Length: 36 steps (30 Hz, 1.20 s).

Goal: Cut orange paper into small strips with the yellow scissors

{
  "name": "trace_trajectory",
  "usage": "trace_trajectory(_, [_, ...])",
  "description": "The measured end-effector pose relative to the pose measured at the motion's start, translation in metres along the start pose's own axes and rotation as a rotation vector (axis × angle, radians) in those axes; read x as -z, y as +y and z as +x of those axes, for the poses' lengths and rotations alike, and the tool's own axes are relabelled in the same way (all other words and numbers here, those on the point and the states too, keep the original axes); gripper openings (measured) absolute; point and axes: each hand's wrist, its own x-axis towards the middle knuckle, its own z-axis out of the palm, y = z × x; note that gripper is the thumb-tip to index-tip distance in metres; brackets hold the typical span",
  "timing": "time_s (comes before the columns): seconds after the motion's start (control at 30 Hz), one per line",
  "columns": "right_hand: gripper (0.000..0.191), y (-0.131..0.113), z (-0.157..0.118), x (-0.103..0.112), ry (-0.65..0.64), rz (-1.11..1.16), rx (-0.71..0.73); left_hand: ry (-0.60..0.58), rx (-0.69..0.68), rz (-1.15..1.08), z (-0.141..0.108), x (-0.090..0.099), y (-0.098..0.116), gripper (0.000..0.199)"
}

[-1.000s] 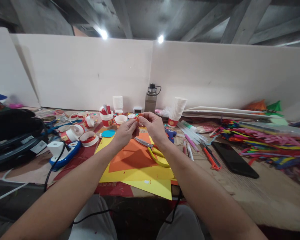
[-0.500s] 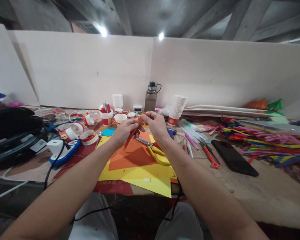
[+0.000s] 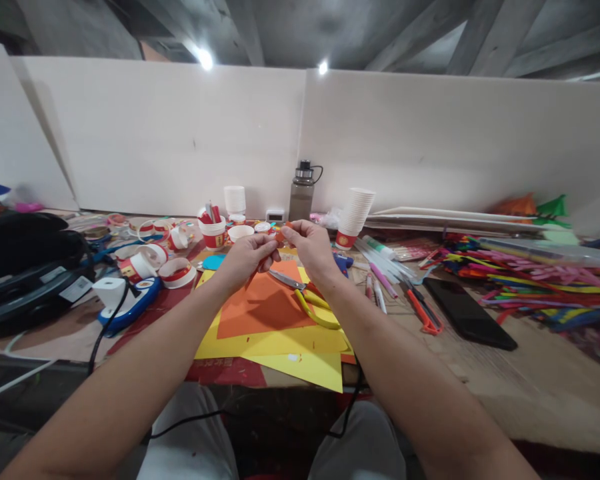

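Between my fingertips is a narrow strip of orange paper [image 3: 281, 236], partly hidden by the hands. My left hand [image 3: 250, 259] is closed on the strip, thumb against fingers, and one end of it hangs below the palm. At the strip's other end, my right hand [image 3: 309, 247] pinches it between thumb and fingers. Below the hands lies an orange paper sheet [image 3: 265, 310] on top of yellow sheets [image 3: 300, 343]. Yellow-handled scissors [image 3: 314, 308] rest on the sheets beside my right wrist, blades pointing toward the left hand.
Paper cups [image 3: 356, 217], a water bottle [image 3: 301, 193] and a cup of pens [image 3: 213, 233] stand at the back. Cut cup rings [image 3: 177, 273] and a blue power strip [image 3: 130, 307] lie left. A phone [image 3: 470, 313], cutter [image 3: 423, 310] and pipe cleaners [image 3: 540, 280] lie right.
The left hand has turned slightly, and less of the orange strip shows now. Both hands stay close together over the sheets. The scissors and sheets lie as before.
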Motion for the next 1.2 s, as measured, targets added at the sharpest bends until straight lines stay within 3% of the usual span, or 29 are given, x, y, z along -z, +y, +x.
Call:
trace_trajectory(0.2, [0.02,0.0,-0.001,-0.001,0.005,-0.016,0.016,0.028,-0.008,0.054,0.001,0.0,-0.002,0.028])
trace_trajectory(0.57, [0.019,-0.003,-0.002,-0.001,0.042,-0.027,0.023,-0.008,0.044,-0.144,0.002,0.002,-0.004,0.021])
trace_trajectory(0.9, [0.024,0.007,0.0,-0.003,0.006,0.092,-0.076,0.126,-0.09,0.135,-0.003,-0.004,0.001,0.024])
trace_trajectory(1.2, [0.02,0.005,-0.002,-0.004,0.031,0.147,-0.119,0.15,-0.034,0.155,-0.003,-0.007,-0.001,0.022])
